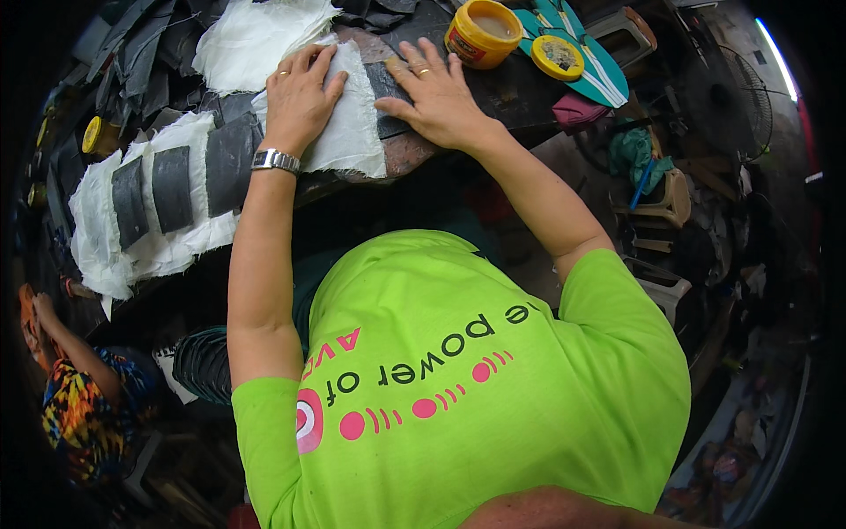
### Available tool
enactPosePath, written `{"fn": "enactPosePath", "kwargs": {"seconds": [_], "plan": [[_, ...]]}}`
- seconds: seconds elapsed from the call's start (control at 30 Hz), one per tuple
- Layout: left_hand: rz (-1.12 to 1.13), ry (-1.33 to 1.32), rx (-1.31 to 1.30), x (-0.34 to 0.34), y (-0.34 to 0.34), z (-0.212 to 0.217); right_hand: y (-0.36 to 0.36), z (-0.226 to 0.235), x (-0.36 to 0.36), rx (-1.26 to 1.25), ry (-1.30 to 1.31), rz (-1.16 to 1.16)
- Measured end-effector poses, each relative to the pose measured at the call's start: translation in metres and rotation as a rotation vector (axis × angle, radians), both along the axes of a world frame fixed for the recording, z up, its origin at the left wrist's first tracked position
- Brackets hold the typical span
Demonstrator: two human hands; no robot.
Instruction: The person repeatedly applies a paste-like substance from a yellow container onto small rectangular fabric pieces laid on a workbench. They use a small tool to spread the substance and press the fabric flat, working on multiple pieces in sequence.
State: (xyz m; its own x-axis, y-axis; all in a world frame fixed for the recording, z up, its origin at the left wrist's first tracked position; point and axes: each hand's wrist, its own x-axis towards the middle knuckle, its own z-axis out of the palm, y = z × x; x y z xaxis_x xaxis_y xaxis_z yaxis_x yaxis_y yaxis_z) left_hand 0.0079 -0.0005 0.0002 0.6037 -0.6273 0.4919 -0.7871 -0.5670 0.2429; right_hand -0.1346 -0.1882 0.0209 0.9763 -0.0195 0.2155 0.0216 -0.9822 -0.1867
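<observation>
My left hand (298, 99) rests on a frayed white cloth piece (357, 137), its fingers slightly bent and its thumb apart. Flat beside it, my right hand (434, 99) has its fingers spread over the end of a dark strip (388, 99) that shows at the cloth's right edge. Neither hand grasps anything. Beyond my left hand lies another white cloth (251, 40). To the left, several dark rectangular pieces (172, 187) lie on white cloth (92, 212) along the table's near edge.
A yellow tub (483, 37) of pale brownish stuff stands beyond my right hand, near a yellow lid (557, 57) on green flat pieces (599, 75). Dark scraps (132, 66) pile up at the far left. Another person (88, 406) is at the left. Plastic stools (665, 198) stand right.
</observation>
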Motion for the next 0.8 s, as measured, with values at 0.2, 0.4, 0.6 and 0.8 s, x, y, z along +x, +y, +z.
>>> {"fn": "enactPosePath", "kwargs": {"seconds": [0.2,0.4,0.6,0.8], "plan": [[-0.006,-0.002,-0.002,0.001,0.001,-0.001,0.009,0.001,0.008,0.017,0.058,0.021],[0.004,-0.015,0.004,0.001,-0.001,-0.002,-0.017,-0.004,-0.012,0.010,0.015,-0.047],[0.014,0.015,0.045,0.001,0.001,0.001,-0.048,0.001,-0.031,-0.087,0.043,0.157],[-0.001,-0.022,-0.008,0.002,-0.001,-0.003,-0.057,0.009,-0.056,-0.309,-0.033,0.275]]}}
